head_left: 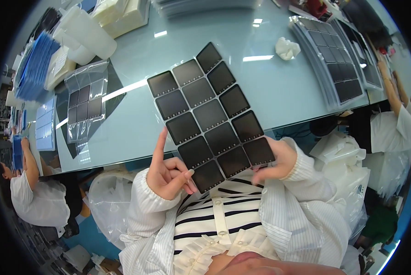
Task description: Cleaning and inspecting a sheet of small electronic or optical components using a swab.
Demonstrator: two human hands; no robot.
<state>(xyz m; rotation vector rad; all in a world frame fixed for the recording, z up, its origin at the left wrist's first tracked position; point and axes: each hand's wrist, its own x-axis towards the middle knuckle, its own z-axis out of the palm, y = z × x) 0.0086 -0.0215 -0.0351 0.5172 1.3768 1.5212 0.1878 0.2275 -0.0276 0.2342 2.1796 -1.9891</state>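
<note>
A thin sheet of dark square panels [209, 109], set in three columns with pale gaps between them, is tilted in front of me over the table's near edge. My left hand [167, 175] grips its lower left corner between thumb and fingers, the index finger stretched up along the side. At the lower right corner my right hand [279, 160] is closed on the sheet, thumb near the bottom edge; its other fingers are partly hidden behind it. Each panel has rounded corners and a row of small pale marks along one edge.
On the left lies a clear sleeve with dark squares [86, 103], near blue sheets [35, 66] and white plastic containers [87, 31]. A stack of similar sheets [327, 59] and a crumpled white wad [287, 48] lie at the right of the glass-topped table [136, 50]. Other people work at both sides.
</note>
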